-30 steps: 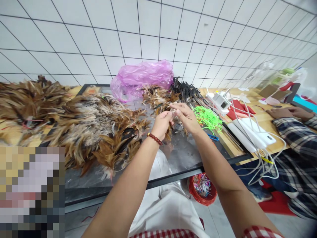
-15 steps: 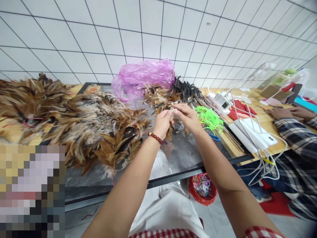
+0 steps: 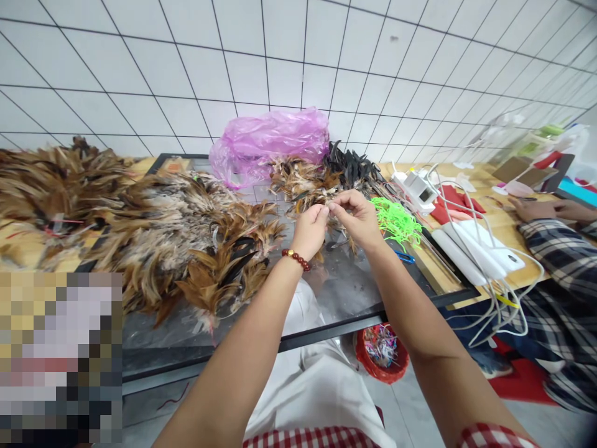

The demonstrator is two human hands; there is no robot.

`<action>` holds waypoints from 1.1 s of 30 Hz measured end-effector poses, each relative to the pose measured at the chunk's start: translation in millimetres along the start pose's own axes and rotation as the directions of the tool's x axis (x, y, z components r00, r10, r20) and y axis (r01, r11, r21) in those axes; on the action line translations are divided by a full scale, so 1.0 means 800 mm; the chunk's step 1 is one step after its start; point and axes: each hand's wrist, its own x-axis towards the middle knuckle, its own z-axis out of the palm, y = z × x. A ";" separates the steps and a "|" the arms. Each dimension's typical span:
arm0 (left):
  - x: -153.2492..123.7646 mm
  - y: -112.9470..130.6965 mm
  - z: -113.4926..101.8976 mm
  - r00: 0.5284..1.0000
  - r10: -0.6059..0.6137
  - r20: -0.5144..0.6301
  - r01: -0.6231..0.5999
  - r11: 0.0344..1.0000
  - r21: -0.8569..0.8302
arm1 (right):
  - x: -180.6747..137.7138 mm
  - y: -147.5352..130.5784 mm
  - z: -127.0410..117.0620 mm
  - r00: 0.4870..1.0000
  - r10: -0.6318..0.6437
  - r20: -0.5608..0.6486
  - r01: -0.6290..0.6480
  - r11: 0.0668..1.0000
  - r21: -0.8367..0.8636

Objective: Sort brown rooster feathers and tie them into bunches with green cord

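Observation:
My left hand [image 3: 308, 231], with a dark red bead bracelet [image 3: 295, 258] on its wrist, is closed in a pinch against my right hand [image 3: 357, 218], which is pinched too. Both hold a small bundle of brown feathers [image 3: 333, 239] that hangs below the fingers over the glass table top [image 3: 340, 292]. A loose heap of brown and black feathers [image 3: 317, 177] lies just behind my hands. Neon green strings [image 3: 395, 221] lie right of my right hand.
Big piles of brown feathers [image 3: 153, 236] cover the left of the table. A pink plastic bag [image 3: 270, 143] sits at the back. White boxes and cables [image 3: 476, 249] lie right, near another person's plaid sleeve [image 3: 555, 249]. A red basket [image 3: 380, 354] stands under the table.
Both hands have stayed pinched together on the feather bundle, with only small finger shifts; the view has tilted slightly.

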 end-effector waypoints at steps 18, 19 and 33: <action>-0.011 0.025 0.000 0.956 -0.132 0.261 0.171 0.976 -0.135 | 0.000 -0.003 -0.002 0.957 0.246 0.155 -0.289 0.869 0.401; -0.011 0.024 0.000 0.964 -0.110 0.241 0.134 0.987 -0.085 | 0.000 -0.002 -0.001 0.960 0.237 0.150 -0.277 0.879 0.388; -0.033 0.014 -0.022 0.984 -0.156 -0.091 0.125 0.950 -0.287 | 0.006 0.033 -0.028 0.983 0.149 0.104 -0.024 0.676 -0.737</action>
